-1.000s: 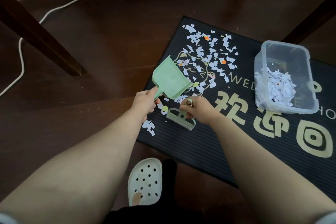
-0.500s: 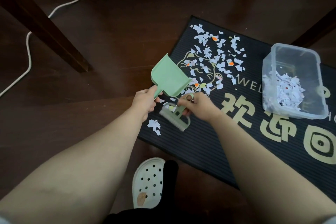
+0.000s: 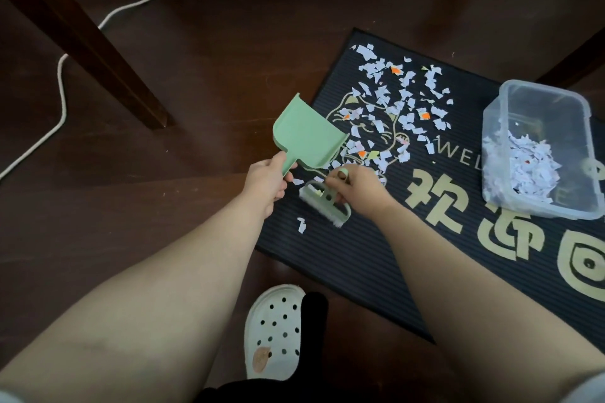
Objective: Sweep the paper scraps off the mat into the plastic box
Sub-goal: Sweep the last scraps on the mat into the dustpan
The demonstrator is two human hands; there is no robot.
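Footwear: a white perforated foam clog (image 3: 278,330) stands on the dark brown wooden floor (image 3: 196,75), just beside the near edge of the mat.
Mat: a black ribbed doormat with gold characters and a cat outline (image 3: 360,265) lies flat on the floor, running from centre to right.
Stray scrap: one white paper scrap (image 3: 301,225) lies alone on the mat near its left edge, just in front of the brush.
Right hand: the right hand (image 3: 357,188) has its fingers curled round the short handle of a small pale green hand brush (image 3: 324,204), with the thumb on top of the handle.
Brush position: bristles down, touching the mat, just behind the dustpan handle.
Left hand: the left hand (image 3: 266,178) grips the handle of a pale green plastic dustpan (image 3: 307,134), thumb and fingers closed round it.
Dustpan position: tilted, pan mouth facing away from the person, sitting over the left edge of the mat.
Task material: white paper scraps with a few orange and yellow pieces (image 3: 393,101) are scattered over the cat outline, from the dustpan's right side to the far corner of the mat.
Container: a clear rectangular plastic box (image 3: 540,87) stands upright on the right part of the mat, well apart from the dustpan.
Container contents: a heap of shredded white paper (image 3: 523,167) fills its near half.
Furniture: a dark wooden table leg (image 3: 82,33) stands at far left.
Cable: a white cord (image 3: 62,98) trails across the floor behind that leg.
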